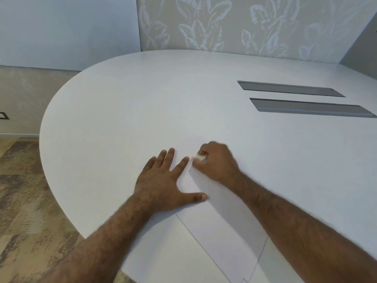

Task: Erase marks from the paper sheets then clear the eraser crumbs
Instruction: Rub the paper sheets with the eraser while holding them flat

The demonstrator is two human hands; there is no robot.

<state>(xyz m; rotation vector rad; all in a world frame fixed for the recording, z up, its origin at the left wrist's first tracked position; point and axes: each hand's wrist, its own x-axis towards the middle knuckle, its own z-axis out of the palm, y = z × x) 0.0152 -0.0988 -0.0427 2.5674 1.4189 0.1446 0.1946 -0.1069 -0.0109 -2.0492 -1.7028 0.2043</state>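
Paper sheets (214, 227), white and overlapping, lie on the near part of a white table (142, 103) with a rounded end; their edges run diagonally from the hands toward the bottom of the view, where thin grey lines mark where one sheet overlaps another. The table's curved rim sweeps round on the left, with patterned floor (24, 201) beyond it. Broad bare tabletop extends ahead and to the left of the hands. To the far right, two long grey recessed panels (310, 108) are set into the top, well apart from the sheets. A leaf-patterned wall (244, 23) stands behind the table.

Left hand (165, 180): flat and open, fingers spread and straight, thumb stretched toward the right, palm pressing down on the paper.

Right hand (216, 162): fingers curled round a small pale eraser (199, 158), held against the sheet just beside the left index fingertip. This hand and the eraser are motion-blurred, so the eraser's exact shape cannot be told. Crumbs cannot be made out on the white surfaces.
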